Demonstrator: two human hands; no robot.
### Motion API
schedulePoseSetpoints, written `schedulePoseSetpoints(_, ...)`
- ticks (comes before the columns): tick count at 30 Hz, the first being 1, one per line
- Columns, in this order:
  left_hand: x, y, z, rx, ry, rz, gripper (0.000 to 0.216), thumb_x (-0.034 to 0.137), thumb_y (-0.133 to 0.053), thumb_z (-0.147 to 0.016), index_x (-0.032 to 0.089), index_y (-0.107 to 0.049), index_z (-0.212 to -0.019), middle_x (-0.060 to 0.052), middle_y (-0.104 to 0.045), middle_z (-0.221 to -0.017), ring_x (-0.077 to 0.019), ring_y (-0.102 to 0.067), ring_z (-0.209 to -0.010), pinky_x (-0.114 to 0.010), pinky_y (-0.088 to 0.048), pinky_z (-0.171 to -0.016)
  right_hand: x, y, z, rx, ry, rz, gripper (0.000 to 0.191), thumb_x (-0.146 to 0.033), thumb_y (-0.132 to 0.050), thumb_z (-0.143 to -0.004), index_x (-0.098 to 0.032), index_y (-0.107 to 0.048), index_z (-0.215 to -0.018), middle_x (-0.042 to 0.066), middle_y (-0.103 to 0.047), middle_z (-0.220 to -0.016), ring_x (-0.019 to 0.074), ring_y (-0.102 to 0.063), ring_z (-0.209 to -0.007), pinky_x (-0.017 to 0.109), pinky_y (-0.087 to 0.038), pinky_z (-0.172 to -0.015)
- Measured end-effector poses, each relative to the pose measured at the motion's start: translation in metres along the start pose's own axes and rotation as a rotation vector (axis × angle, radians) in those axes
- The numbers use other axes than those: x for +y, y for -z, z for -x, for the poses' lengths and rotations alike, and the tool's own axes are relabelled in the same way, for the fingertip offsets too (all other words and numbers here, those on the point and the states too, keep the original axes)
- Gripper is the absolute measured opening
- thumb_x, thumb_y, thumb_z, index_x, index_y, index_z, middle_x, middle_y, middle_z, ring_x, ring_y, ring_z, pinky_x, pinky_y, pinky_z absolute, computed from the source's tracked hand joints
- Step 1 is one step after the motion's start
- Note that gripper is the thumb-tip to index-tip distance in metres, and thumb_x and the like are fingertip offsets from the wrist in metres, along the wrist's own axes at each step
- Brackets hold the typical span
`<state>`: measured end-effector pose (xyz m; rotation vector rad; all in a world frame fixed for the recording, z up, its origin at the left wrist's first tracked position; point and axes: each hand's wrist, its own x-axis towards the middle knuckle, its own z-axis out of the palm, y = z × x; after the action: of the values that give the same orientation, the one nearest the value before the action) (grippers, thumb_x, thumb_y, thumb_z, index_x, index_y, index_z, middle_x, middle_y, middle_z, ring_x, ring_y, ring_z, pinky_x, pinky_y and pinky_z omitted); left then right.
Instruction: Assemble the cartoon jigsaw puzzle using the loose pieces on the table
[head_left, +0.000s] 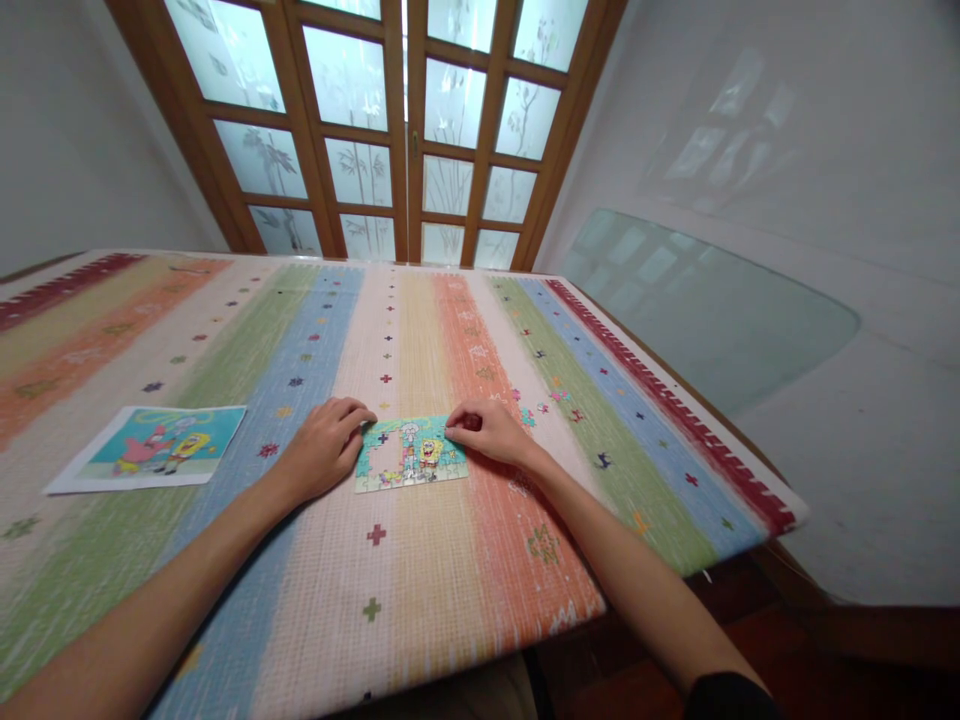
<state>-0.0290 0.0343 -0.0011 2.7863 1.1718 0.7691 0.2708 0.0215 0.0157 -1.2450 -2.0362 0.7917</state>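
Note:
A small cartoon jigsaw puzzle (410, 455) lies nearly assembled on the striped tablecloth (420, 580), with a few gaps at its left side. My left hand (326, 447) rests at the puzzle's left edge, fingers curled and touching its top left corner. My right hand (487, 430) sits at the top right corner, fingertips pinched together and pressing on the puzzle's edge. Whether a piece lies under those fingertips is hidden.
A printed reference picture (154, 447) of the same cartoon lies to the left. Several loose puzzle pieces (541, 405) are scattered right of my right hand. The table's right edge (720, 440) drops off beside a leaning glass pane (712, 310). Wooden glazed doors (409, 130) stand behind.

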Motion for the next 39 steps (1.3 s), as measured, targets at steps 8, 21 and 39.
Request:
schedulePoseSetpoints(8,-0.0014,-0.0011,0.0006,-0.006,-0.007,-0.012,0.026,0.019,-0.037,-0.096,0.018,-0.061,-0.105,-0.011,-0.064,-0.105,-0.0287,-0.059,-0.099,-0.045,-0.047,-0.085,-0.0018,-0.0012,-0.0002,0.013,0.050,0.126,0.006,-0.013,-0.072,-0.084,-0.017,-0.074,-0.080,0.001,-0.063,-0.075,0.0142,-0.053,-0.070,0.028,-0.041,-0.069)
schedulePoseSetpoints(21,-0.0007,-0.0015,0.0002,0.000,-0.003,-0.003,0.027,0.019,-0.038,-0.095,0.017,-0.062,-0.105,-0.012,-0.064,-0.105,-0.0301,-0.059,-0.100,-0.046,-0.047,-0.085,0.0038,-0.0008,-0.0005,0.034,0.037,0.153,0.007,-0.010,-0.070,-0.084,-0.015,-0.073,-0.083,0.000,-0.060,-0.075,0.0135,-0.052,-0.070,0.028,-0.039,-0.070)
schedulePoseSetpoints(39,0.0009,-0.0014,-0.0006,0.001,0.003,0.006,0.026,0.018,-0.038,-0.095,0.017,-0.063,-0.104,-0.011,-0.064,-0.105,-0.0294,-0.059,-0.099,-0.045,-0.047,-0.085,0.0038,-0.0036,0.0015,0.035,0.118,0.285,0.007,-0.012,-0.068,-0.085,-0.017,-0.071,-0.081,0.001,-0.057,-0.075,0.0170,-0.053,-0.076,0.030,-0.039,-0.075)
